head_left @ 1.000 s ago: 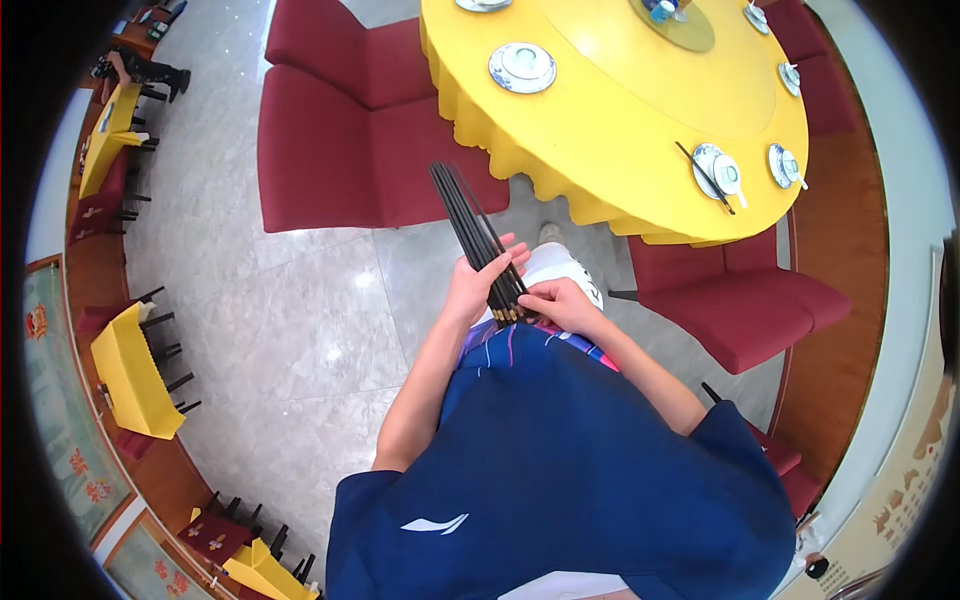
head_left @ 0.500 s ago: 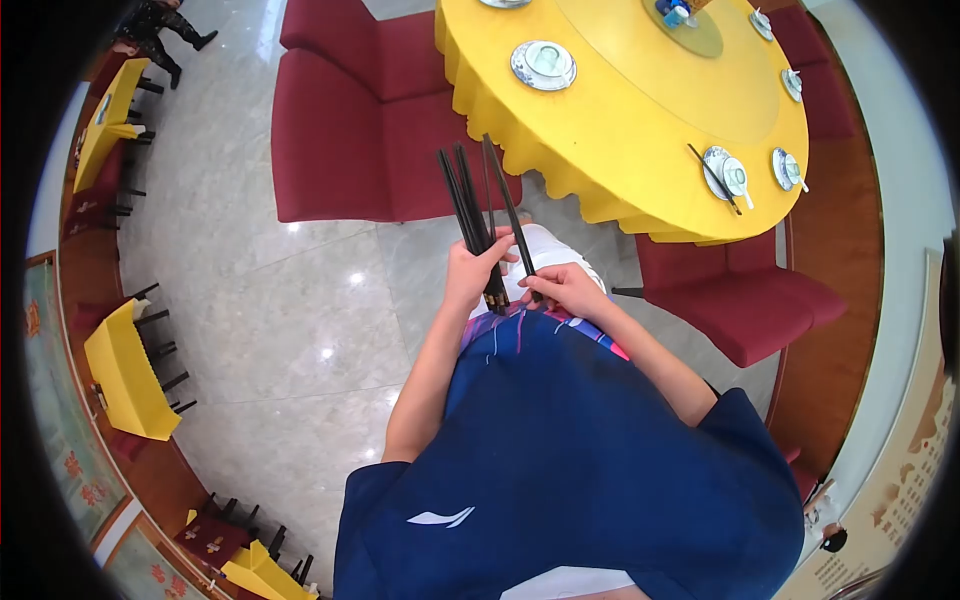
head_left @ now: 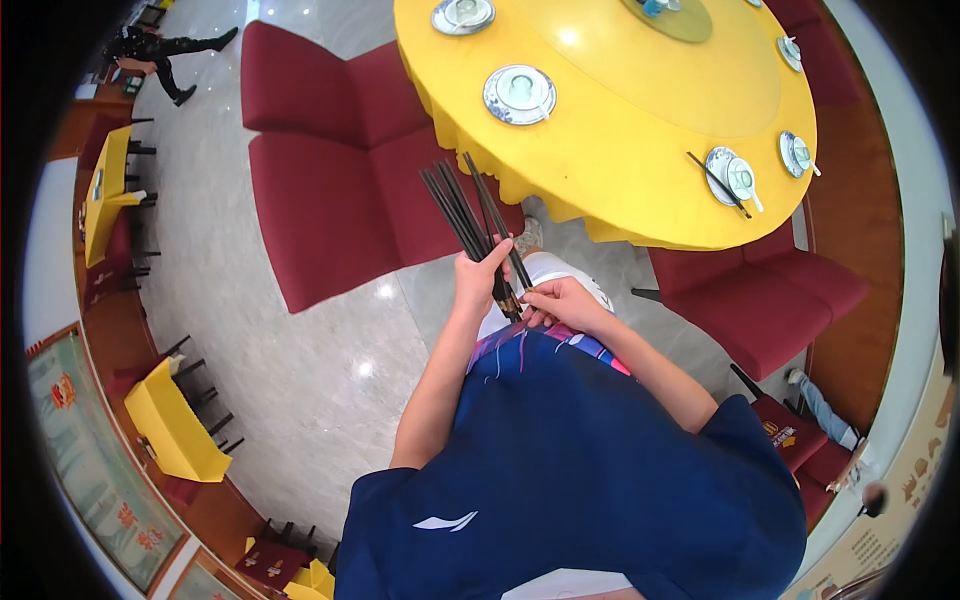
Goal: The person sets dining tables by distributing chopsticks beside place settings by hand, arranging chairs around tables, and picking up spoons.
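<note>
My left hand [head_left: 484,277] is wrapped round a bundle of dark chopsticks [head_left: 456,212], their long ends fanning up and away from me. Close beside it, my right hand [head_left: 562,303] pinches the lower end of a pair of chopsticks [head_left: 497,215] that leans against the bundle. Both hands are low in front of my waist. On the yellow round table [head_left: 590,180] ahead, a place setting with plate and cup [head_left: 738,178] has a pair of chopsticks [head_left: 716,183] lying across its left side. Another place setting [head_left: 521,93] shows a plate and cup without chopsticks.
Red chairs [head_left: 320,190] stand ahead on the left, and another red chair [head_left: 765,300] is at the right. Grey tiled floor [head_left: 340,380] stretches to my left. Yellow-covered tables [head_left: 180,425] line the left wall. A seated person [head_left: 165,50] extends a leg at the far upper left.
The view has shifted, and the table's left part shows more. My right hand and its chopsticks have come closer to the bundle in my left hand.
</note>
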Motion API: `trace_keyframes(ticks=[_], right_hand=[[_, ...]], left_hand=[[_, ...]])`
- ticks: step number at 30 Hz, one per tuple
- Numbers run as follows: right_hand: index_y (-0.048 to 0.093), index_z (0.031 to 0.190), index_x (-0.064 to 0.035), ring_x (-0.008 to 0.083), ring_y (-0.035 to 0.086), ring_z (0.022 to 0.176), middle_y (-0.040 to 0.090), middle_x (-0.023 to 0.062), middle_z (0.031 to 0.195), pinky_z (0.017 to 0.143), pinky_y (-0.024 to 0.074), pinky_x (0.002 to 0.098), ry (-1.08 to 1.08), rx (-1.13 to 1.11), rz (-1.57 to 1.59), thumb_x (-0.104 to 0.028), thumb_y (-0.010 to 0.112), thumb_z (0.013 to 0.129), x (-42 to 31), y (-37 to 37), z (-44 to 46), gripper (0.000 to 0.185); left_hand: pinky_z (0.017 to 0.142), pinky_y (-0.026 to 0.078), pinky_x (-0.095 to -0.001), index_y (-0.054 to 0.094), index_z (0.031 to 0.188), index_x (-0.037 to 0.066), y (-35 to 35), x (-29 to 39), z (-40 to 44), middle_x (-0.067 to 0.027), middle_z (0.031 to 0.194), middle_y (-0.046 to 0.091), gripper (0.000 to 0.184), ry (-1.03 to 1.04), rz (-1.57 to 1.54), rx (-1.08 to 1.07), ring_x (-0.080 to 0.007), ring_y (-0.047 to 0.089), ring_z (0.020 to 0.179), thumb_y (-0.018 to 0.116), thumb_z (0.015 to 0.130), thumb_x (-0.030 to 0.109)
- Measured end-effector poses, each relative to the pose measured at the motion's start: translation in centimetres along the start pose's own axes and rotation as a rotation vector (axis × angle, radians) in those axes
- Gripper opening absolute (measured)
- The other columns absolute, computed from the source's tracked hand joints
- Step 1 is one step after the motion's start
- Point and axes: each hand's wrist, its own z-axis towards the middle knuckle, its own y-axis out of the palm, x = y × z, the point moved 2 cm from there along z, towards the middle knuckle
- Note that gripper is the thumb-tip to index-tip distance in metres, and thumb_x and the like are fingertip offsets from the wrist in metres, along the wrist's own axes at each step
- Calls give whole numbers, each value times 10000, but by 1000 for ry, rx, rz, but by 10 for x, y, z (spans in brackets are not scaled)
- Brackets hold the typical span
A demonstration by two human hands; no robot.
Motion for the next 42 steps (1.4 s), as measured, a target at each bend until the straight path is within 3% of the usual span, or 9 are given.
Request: trace_keyframes(ticks=[4, 9, 13, 19, 25, 33, 36, 42], right_hand=[[663, 944, 16, 105, 670, 661, 700, 65, 811, 541, 486, 211, -20, 14, -68, -211, 566, 976, -14, -25, 31, 249], [661, 885, 8, 107, 661, 622, 688, 64, 768, 524, 485, 236, -115, 63, -113, -213, 573, 963, -38, -68, 119, 250], [650, 902, -4, 114, 663, 634, 683, 60, 760, 551, 500, 238, -164, 118, -68, -234, 555, 972, -63, -100, 208, 258], [642, 955, -4, 124, 657, 671, 680, 64, 807, 601, 510, 248, -82, 199, 178, -245, 536, 990, -74, -130, 281, 266], [609, 1040, 26, 138, 648, 779, 664, 94, 885, 656, 512, 246, -79, 283, 425, -230, 524, 1002, -73, -127, 298, 272], [586, 1062, 35, 153, 633, 789, 643, 86, 883, 685, 522, 238, -145, 391, 474, -217, 525, 1003, -71, -137, 301, 266], [592, 1067, 38, 173, 640, 865, 640, 114, 952, 721, 542, 248, -81, 415, 522, -181, 565, 978, -75, -137, 295, 238], [580, 1074, 24, 172, 650, 877, 641, 119, 950, 749, 553, 240, -112, 429, 583, -196, 578, 975, -67, -139, 294, 241]], left_hand=[[520, 454, -245, 642, 1069, -43, 15, 17, 29, -119, 936, 702, 257, -18, 72, 19, -97, 573, 588, 697, 874, 116], [529, 457, -246, 638, 1044, -45, -37, 36, 38, -151, 941, 710, 281, -60, 176, 231, -115, 590, 588, 700, 880, 174], [527, 471, -256, 594, 1063, -37, -106, 34, 8, -181, 947, 692, 277, -136, 104, 486, -128, 587, 591, 688, 892, 159], [540, 478, -262, 563, 1122, -15, -139, 32, -38, -154, 930, 678, 270, -118, -147, 729, -124, 570, 625, 641, 930, 157], [549, 479, -265, 550, 1122, -7, -171, 43, -25, -155, 952, 676, 265, -70, -240, 643, -122, 574, 642, 635, 936, 162], [522, 474, -269, 576, 1069, -39, -258, 122, -27, -186, 926, 689, 233, 16, -17, 409, -129, 587, 589, 625, 940, 149], [512, 472, -275, 578, 1068, -37, -302, 136, -40, -181, 919, 690, 208, -11, 16, 383, -139, 582, 577, 613, 943, 125], [525, 473, -279, 579, 1067, -25, -345, 141, -61, -164, 911, 688, 193, -82, 40, 436, -131, 581, 591, 608, 945, 121]])
